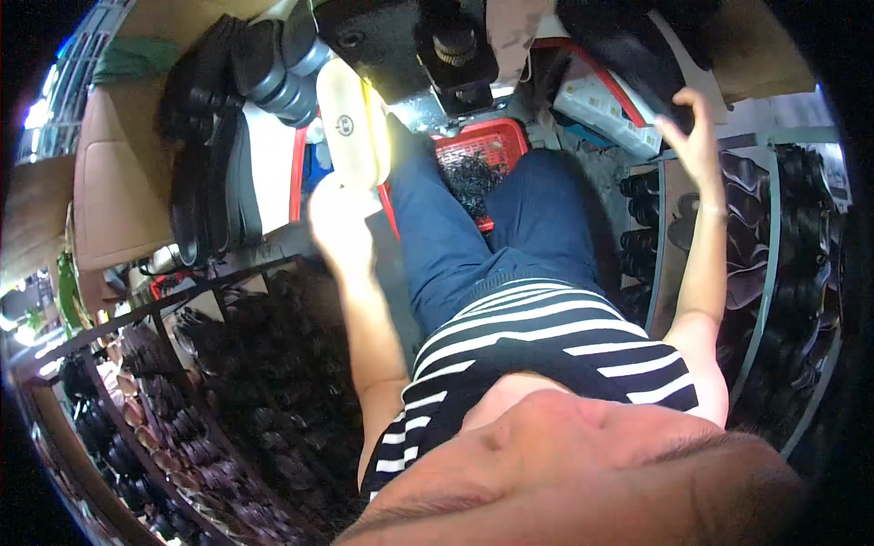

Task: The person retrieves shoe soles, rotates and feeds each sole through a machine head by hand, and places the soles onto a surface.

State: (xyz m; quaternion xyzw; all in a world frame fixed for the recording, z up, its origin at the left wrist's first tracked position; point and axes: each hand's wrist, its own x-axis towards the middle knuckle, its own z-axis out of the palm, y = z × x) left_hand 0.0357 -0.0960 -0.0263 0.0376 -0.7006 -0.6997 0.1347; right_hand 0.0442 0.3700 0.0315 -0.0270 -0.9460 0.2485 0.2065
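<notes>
My left hand, washed out by bright light, is closed on the near end of a pale yellow shoe sole with a small dark round mark. A second pale edge beside it suggests another sole behind; I cannot tell for sure. It stands upright, just left of a dark machine. My right hand is raised at the right, thumb and fingers apart, with nothing in it. Nearest to it are dark flat pieces on the bench. A row of black soles leans together at the left.
Between my knees sits a red basket of black scraps. A pale printed box lies at the right of the machine. Racks packed with dark soles stand on the left and right. A tan panel is at the far left.
</notes>
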